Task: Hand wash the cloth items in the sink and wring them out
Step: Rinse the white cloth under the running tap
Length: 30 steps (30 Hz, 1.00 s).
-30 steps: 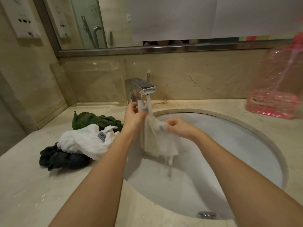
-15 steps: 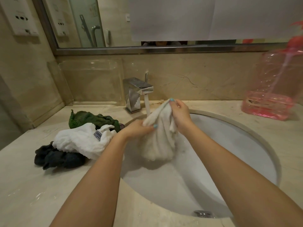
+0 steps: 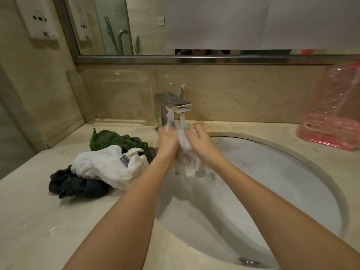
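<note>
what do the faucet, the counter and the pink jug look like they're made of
Faucet: polished metal, likely chrome plated, judging by its mirror-like reflections.
Counter: glossy beige stone, probably marble, though the faint veining and shine could also be an imitation.
Pink jug: thin, clear, tinted plastic. The wall shows through it and its sides look creased.

- White cloth (image 3: 186,152): motion-blurred; its middle is hidden between the gripping left hand (image 3: 167,142) and right hand (image 3: 198,140).
- Dark cloth (image 3: 78,185): partly buried under the white towel (image 3: 105,168).
- Green cloth (image 3: 116,140): near edge hidden behind the same towel.
- Towel label (image 3: 125,160): print folded and unreadable.
- Pink container (image 3: 331,121): cut by the right edge.
- Drain (image 3: 249,262): clipped at the bottom edge.
- Mirror (image 3: 109,26): largely covered by white sheets (image 3: 214,22).
</note>
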Available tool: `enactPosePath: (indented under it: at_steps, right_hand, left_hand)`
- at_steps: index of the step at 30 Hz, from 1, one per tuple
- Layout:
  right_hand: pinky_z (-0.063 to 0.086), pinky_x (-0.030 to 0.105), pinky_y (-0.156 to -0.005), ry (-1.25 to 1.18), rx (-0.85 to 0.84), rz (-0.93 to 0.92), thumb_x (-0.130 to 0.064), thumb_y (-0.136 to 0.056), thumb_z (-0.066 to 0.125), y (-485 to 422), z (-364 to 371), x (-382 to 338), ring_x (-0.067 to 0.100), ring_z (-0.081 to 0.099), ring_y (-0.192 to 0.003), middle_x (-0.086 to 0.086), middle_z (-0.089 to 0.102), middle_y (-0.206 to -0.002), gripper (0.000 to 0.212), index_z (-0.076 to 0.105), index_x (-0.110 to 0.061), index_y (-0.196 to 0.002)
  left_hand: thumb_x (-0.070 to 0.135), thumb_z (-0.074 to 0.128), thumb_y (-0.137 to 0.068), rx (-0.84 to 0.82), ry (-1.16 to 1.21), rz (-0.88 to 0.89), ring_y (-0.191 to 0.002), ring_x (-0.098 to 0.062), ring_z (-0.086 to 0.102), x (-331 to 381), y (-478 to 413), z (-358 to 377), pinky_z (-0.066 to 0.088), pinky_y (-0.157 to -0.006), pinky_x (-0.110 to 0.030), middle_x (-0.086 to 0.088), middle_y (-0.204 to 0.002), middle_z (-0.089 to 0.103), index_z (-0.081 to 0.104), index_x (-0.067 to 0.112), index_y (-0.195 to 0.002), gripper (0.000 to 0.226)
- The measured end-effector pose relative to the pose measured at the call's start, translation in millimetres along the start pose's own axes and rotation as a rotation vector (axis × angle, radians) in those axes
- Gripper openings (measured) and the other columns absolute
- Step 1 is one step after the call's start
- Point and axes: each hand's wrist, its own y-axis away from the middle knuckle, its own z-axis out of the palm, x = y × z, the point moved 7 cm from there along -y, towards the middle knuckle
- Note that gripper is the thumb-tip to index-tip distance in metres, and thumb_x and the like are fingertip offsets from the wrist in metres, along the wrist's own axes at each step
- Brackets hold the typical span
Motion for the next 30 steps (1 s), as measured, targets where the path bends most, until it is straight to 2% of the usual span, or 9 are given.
enactPosePath:
  at_steps: [3, 7, 11, 15, 18, 20, 23, 27, 30]
  right_hand:
    - [0.046, 0.036, -0.076, 0.117, 0.181, 0.065, -0.035, -0.099, 0.046, -9, -8, 9, 0.023, 0.057, -0.084, 0.003, 0.063, -0.089, 0.022, 0.057, -0.019, -0.087]
    - [0.037, 0.03, -0.068, 0.062, 0.399, 0.223, -0.031, -0.102, 0.041, -21, -33, 17, 0.024, 0.052, -0.076, 0.006, 0.059, -0.082, 0.038, 0.05, -0.017, -0.068]
    - [0.035, 0.026, -0.056, -0.075, 0.336, 0.232, -0.016, -0.099, 0.044, -18, -37, 25, 0.015, 0.044, -0.059, 0.003, 0.051, -0.064, 0.04, 0.046, -0.013, -0.06]
    - [0.022, 0.026, -0.047, -0.081, 0.222, 0.025, -0.006, -0.091, 0.047, -2, -17, -6, 0.009, 0.026, -0.047, -0.007, 0.031, -0.046, 0.044, 0.034, -0.02, -0.052]
    - [0.02, 0.024, -0.046, -0.028, 0.108, -0.038, -0.005, -0.09, 0.046, 2, 1, -16, 0.006, 0.022, -0.045, -0.011, 0.027, -0.045, 0.044, 0.03, -0.02, -0.052]
    - [0.026, 0.029, -0.053, -0.03, 0.194, 0.034, -0.013, -0.095, 0.046, -6, -12, -1, 0.012, 0.03, -0.053, -0.004, 0.035, -0.053, 0.042, 0.035, -0.018, -0.055]
    - [0.04, 0.037, -0.066, 0.006, 0.268, 0.224, -0.04, -0.1, 0.043, -7, -40, 35, 0.026, 0.051, -0.07, 0.008, 0.057, -0.067, 0.047, 0.054, -0.012, -0.064]
    - [0.048, 0.038, -0.092, -0.146, 0.113, 0.474, -0.075, -0.089, 0.032, -1, -41, 64, 0.024, 0.061, -0.1, 0.005, 0.067, -0.112, 0.071, 0.065, -0.016, -0.11]
    - [0.049, 0.043, -0.089, -0.074, -0.093, 0.545, -0.08, -0.084, 0.035, 8, -31, 61, 0.03, 0.054, -0.112, 0.004, 0.053, -0.13, 0.078, 0.046, -0.021, -0.135]
  left_hand:
    - [0.054, 0.04, -0.097, -0.066, -0.15, 0.055, -0.094, -0.029, 0.068, -2, 15, 21, 0.056, -0.084, -0.046, -0.009, -0.101, 0.07, 0.064, 0.023, -0.104, 0.04]
    - [0.044, 0.039, -0.102, -0.083, -0.208, 0.12, -0.088, -0.023, 0.065, 5, 31, 32, 0.052, -0.08, -0.036, -0.005, -0.09, 0.07, 0.067, 0.022, -0.086, 0.039]
    - [0.04, 0.041, -0.102, -0.12, -0.297, 0.267, -0.086, -0.025, 0.065, 20, 47, 43, 0.05, -0.078, -0.036, -0.01, -0.085, 0.071, 0.069, 0.01, -0.09, 0.043]
    - [0.035, 0.042, -0.099, 0.042, -0.196, 0.077, -0.087, -0.03, 0.063, 5, 19, 16, 0.051, -0.08, -0.041, -0.01, -0.082, 0.065, 0.061, 0.017, -0.074, 0.036]
    - [0.03, 0.047, -0.095, 0.065, -0.092, -0.004, -0.088, -0.032, 0.067, -4, 5, 2, 0.054, -0.076, -0.041, -0.013, -0.089, 0.07, 0.063, 0.016, -0.079, 0.027]
    - [0.033, 0.047, -0.098, 0.017, -0.021, 0.047, -0.079, -0.022, 0.063, 9, 14, 7, 0.05, -0.073, -0.034, -0.007, -0.083, 0.067, 0.062, 0.016, -0.078, 0.03]
    - [0.033, 0.047, -0.102, -0.082, 0.096, 0.121, -0.07, -0.009, 0.06, 29, 30, 27, 0.049, -0.071, -0.026, 0.003, -0.071, 0.062, 0.054, 0.019, -0.074, 0.031]
    - [0.041, 0.041, -0.103, -0.057, 0.127, 0.173, -0.098, -0.027, 0.064, 22, 22, 19, 0.051, -0.094, -0.039, -0.008, -0.096, 0.066, 0.06, 0.015, -0.088, 0.035]
    - [0.058, 0.046, -0.089, -0.026, 0.234, 0.094, -0.123, -0.025, 0.055, 11, 8, 1, 0.041, -0.109, -0.047, -0.005, -0.129, 0.06, 0.058, 0.017, -0.126, 0.057]
